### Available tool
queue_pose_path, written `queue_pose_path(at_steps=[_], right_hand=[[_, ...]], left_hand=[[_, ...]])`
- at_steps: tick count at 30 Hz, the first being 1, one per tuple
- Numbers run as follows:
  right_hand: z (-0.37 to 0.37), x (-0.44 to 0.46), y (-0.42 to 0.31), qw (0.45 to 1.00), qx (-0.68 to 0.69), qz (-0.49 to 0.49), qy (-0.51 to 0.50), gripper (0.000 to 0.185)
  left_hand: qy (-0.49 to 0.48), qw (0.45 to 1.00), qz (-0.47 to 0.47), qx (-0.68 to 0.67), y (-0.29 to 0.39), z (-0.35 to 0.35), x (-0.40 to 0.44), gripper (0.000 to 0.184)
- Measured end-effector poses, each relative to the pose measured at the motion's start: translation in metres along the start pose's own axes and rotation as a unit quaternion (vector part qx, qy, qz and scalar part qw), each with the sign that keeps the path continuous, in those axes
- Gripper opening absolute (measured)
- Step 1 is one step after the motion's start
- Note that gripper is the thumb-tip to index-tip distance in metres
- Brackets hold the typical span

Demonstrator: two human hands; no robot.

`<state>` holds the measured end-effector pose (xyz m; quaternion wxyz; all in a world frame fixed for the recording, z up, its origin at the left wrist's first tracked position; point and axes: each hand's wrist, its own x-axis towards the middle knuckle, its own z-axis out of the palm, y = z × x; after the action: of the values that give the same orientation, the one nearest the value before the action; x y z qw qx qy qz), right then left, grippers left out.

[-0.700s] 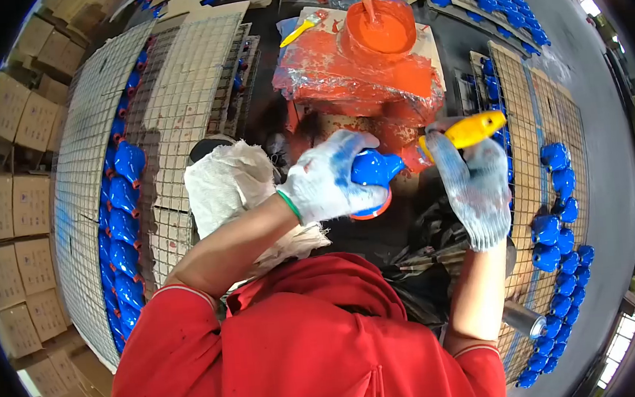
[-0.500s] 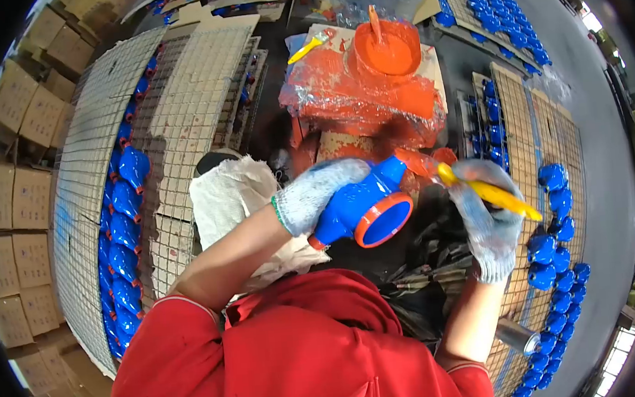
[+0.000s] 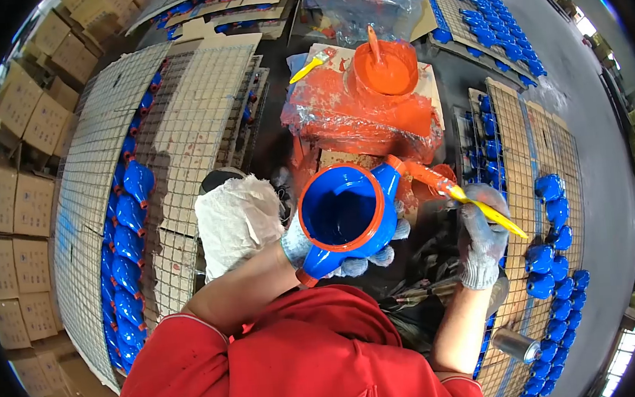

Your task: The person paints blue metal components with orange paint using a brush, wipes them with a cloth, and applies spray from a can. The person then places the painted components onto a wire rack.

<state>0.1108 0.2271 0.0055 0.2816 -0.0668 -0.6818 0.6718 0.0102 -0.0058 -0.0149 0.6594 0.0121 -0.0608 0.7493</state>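
The glossy blue fitting (image 3: pixel 388 226) rests in the left hand (image 3: pixel 295 245), its wide round mouth, rimmed in orange, tilted up toward the camera. Two narrower necks stick out on opposite sides, to the upper right and lower left, each with an orange end. The yellow-handled paintbrush (image 3: pixel 457 193) slants in the right hand (image 3: pixel 482 234), its orange-coated bristles at the upper-right neck's end.
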Motion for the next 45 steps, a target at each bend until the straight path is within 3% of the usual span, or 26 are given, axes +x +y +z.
queue_pose_path(at_steps=[2,3,4,6,8,10,14,16,17,21,24,27,28,29,30,31,33,34,36,37,38,39,40,43,44,45], right_hand=[[0.007,0.000,-0.012,0.996,0.075,0.019,0.043,0.021],[0.005,0.003,-0.010,0.999,0.035,-0.033,0.014,0.022],[0.006,0.004,-0.011,0.999,0.034,-0.034,0.013,0.022],[0.012,0.007,-0.013,1.000,-0.019,-0.014,-0.017,0.021],[0.018,0.007,-0.008,0.998,0.004,0.048,0.032,0.021],[0.019,0.014,-0.002,0.985,-0.008,0.129,0.115,0.020],[0.012,0.032,0.020,0.974,0.107,0.101,0.170,0.023],[0.008,0.054,0.031,0.973,0.112,0.131,0.155,0.023],[0.015,0.067,0.036,0.964,0.104,0.149,0.194,0.022],[0.026,0.117,0.079,0.977,0.060,0.137,0.154,0.033],[0.040,0.156,0.119,0.974,0.131,0.140,0.122,0.031],[0.020,0.167,0.177,0.978,0.116,0.166,0.051,0.031],[0.026,0.164,0.178,0.974,0.079,0.197,0.081,0.035],[-0.002,0.164,0.209,0.982,0.111,0.153,-0.014,0.038],[0.005,0.162,0.182,0.972,0.093,0.214,0.011,0.037],[-0.026,0.169,0.211,0.969,0.114,0.204,-0.080,0.034],[-0.011,0.168,0.184,0.974,0.026,0.220,-0.036,0.031],[0.003,0.155,0.167,0.977,-0.043,0.207,-0.004,0.032],[-0.036,0.174,0.209,0.975,0.107,0.138,-0.138,0.043],[-0.019,0.168,0.213,0.968,0.112,0.151,-0.167,0.043],[-0.003,0.157,0.211,0.974,0.065,0.110,-0.185,0.040],[0.012,0.149,0.204,0.978,0.018,0.063,-0.199,0.037],[0.028,0.141,0.193,0.978,-0.027,0.012,-0.207,0.035],[0.086,0.114,0.150,0.952,-0.150,-0.172,-0.202,0.030],[0.101,0.107,0.135,0.933,-0.193,-0.231,-0.200,0.029],[0.114,0.102,0.121,0.906,-0.236,-0.291,-0.196,0.029]], left_hand=[[0.029,0.999,0.015,0.015,0.000,-0.002,-0.001,0.063],[0.058,0.997,0.030,0.030,0.000,0.000,-0.001,0.062],[0.057,0.997,0.030,0.030,0.000,0.005,-0.001,0.062],[0.159,0.985,0.056,0.035,-0.002,0.016,0.001,0.063],[0.064,0.997,0.052,0.002,0.007,-0.002,0.007,0.066],[0.124,0.985,0.106,-0.063,0.006,0.023,0.007,0.065],[0.125,0.976,0.147,-0.099,0.030,-0.001,0.004,0.063],[0.151,0.963,0.185,-0.122,0.036,-0.003,0.006,0.064],[0.152,0.964,0.192,-0.104,0.041,-0.004,0.006,0.062],[0.167,0.958,0.224,-0.064,0.059,-0.007,0.018,0.062],[0.184,0.944,0.268,-0.052,0.068,-0.004,0.018,0.065],[0.096,0.959,0.263,-0.030,0.074,-0.006,0.002,0.069],[0.052,0.966,0.242,-0.069,0.074,0.013,-0.006,0.068],[0.075,0.959,0.272,-0.030,0.074,0.022,-0.014,0.066],[0.101,0.947,0.306,0.004,0.071,0.029,-0.027,0.066],[0.123,0.930,0.344,0.027,0.062,0.037,-0.045,0.064],[0.164,0.883,0.428,0.096,0.038,0.045,-0.088,0.062],[0.274,0.789,0.512,0.202,0.013,0.060,-0.109,0.062],[0.420,0.532,0.647,0.350,-0.034,0.051,-0.154,0.046],[0.402,0.265,0.709,0.515,-0.053,0.048,-0.176,0.033],[0.459,0.298,0.677,0.493,-0.103,0.068,-0.205,0.039],[0.319,0.627,0.689,0.175,-0.146,0.058,-0.248,0.043],[0.141,0.710,0.674,0.144,-0.179,0.065,-0.269,0.050],[0.284,0.357,0.890,0.000,-0.275,0.071,-0.332,0.065],[0.353,0.342,0.870,-0.026,-0.318,0.048,-0.350,0.063],[0.441,0.352,0.825,0.037,-0.358,0.023,-0.373,0.063]])
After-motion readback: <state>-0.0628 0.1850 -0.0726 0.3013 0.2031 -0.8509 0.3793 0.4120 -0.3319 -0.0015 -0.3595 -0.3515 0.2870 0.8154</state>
